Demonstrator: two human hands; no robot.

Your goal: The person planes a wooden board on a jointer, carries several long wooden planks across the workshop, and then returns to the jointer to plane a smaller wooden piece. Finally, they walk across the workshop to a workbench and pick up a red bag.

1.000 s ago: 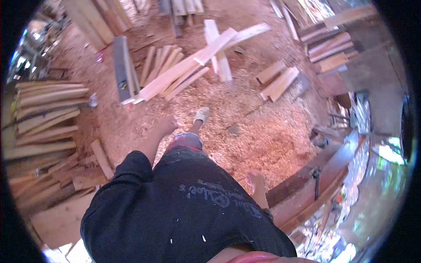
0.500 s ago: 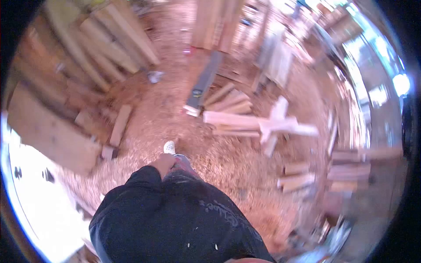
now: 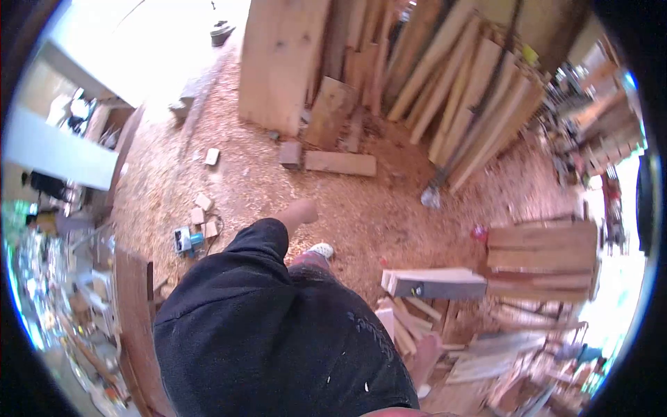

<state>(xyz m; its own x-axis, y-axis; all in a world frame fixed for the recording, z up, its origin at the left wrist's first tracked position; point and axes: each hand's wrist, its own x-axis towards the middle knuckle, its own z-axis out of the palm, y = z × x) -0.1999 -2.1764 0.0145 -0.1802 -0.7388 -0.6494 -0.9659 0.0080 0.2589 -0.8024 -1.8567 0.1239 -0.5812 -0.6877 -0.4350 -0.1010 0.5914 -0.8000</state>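
Note:
My left hand [image 3: 302, 212] reaches out past the dark sleeve, over a floor strewn with wood shavings. Its fingers look curled together, and I see nothing in them. A short timber block [image 3: 340, 163] lies on the floor beyond it. By my right side, a blurred shape that looks like my right hand [image 3: 425, 351] hangs above thin offcuts [image 3: 410, 323]; its fingers cannot be made out. A grey-sided beam [image 3: 438, 283] lies just past those pieces. One white shoe [image 3: 321, 250] shows below my left hand.
Wide boards [image 3: 281, 62] and long planks [image 3: 479, 97] lean at the far side. A blue power tool [image 3: 189, 240] and small wood blocks [image 3: 203, 201] sit on the floor at left. A board stack [image 3: 542, 257] stands at right, and a brown bench edge [image 3: 135, 313] at left.
The view has swung to the left, so the leaning planks have shifted from upper left to upper right. The power tool and bench edge have come into view. My left arm reaches farther forward.

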